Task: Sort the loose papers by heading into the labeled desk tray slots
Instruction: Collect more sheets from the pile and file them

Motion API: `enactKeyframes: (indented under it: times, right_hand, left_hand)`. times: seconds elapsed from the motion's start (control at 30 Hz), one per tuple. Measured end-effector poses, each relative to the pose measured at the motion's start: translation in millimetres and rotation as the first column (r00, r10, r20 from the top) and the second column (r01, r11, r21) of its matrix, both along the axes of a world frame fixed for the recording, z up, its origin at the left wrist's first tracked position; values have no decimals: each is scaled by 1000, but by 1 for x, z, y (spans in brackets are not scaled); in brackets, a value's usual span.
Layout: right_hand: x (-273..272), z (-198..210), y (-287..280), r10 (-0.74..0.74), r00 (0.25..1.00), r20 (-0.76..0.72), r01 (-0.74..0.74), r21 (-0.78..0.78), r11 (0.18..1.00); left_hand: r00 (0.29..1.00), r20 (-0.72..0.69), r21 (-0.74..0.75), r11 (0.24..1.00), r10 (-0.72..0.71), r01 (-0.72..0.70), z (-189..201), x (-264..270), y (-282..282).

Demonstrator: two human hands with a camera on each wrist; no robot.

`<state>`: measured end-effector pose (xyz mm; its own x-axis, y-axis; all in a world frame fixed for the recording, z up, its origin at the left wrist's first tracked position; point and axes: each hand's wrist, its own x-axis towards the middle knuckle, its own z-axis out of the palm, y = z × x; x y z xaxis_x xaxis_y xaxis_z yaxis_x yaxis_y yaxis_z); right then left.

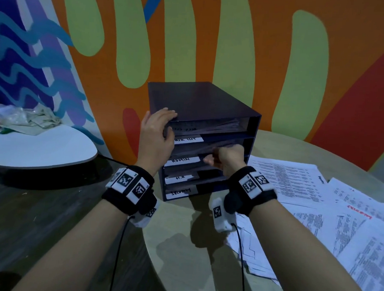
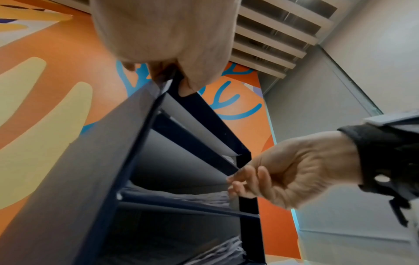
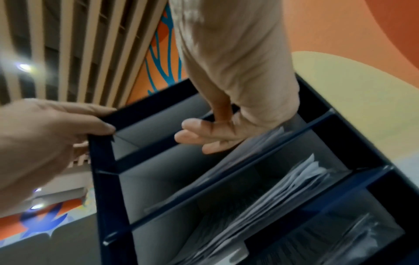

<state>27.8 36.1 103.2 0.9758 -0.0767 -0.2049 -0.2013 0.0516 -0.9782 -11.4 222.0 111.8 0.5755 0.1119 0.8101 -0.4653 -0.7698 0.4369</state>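
One dark navy box-shaped desk tray [image 1: 205,106] of stiff board stands on the round beige surface [image 1: 181,245], against a painted orange and green wall. It has five stacked slots, each fronted by a white label strip; the third label [image 1: 182,160] reads ADMIN, the others are too blurred to read with certainty. Stacks of paper lie inside the slots.

The left hand [image 1: 157,135] grasps the tray's upper left front corner, fingers laid over the top edge and thumb below it on the front. The right hand [image 1: 225,157] reaches into the slot above the ADMIN label with its fingers curled; whether they grip a sheet there cannot be told. Both wrists wear black bands carrying white blocks with black square markers, each with a thin black cable trailing down.

The loose white printed papers [image 1: 313,196] lie in an overlapping spread on the surface to the right of the tray; the sheets cannot be counted reliably. One sheet shows a red heading [image 1: 358,214].

One white rounded tabletop [image 1: 37,148] at the left carries crumpled clear plastic [image 1: 25,118].
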Motion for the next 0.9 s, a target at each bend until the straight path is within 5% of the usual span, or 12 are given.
enactKeyframes:
  times: [0.1,0.23,0.4,0.57,0.7,0.8,0.9]
  right_hand:
    - [-20,1,-32,11,999,30,-10,-25,1000]
    - [-46,-5,-106,-168,982,85,172,-41,984]
    - [-93,-26,-220,-452,884,119,467,-173,867]
    - [-152,-67,-339,-730,684,5,695,-308,650]
    - [-190,-93,-395,-829,548,-115,655,-557,510]
    - [-214,-98,-407,-838,506,-205,607,-606,514]
    - [-221,-113,-419,-800,540,-262,600,-546,584]
  left_hand:
    - [992,76,164,980,100,-111,-3,-5,-24]
    - [989,144,255,967,-35,-3,-13,-15,-80]
    - [937,-212,202,925,-278,321,-42,-13,-156]
    - [739,-597,123,876,-311,467,-79,-20,-226]
    - [504,-775,-20,812,-381,584,-97,-36,-268]
    - [327,-860,-94,750,-392,654,-102,-45,-299]
    - [191,-882,-204,714,-431,670,-106,-51,-323]
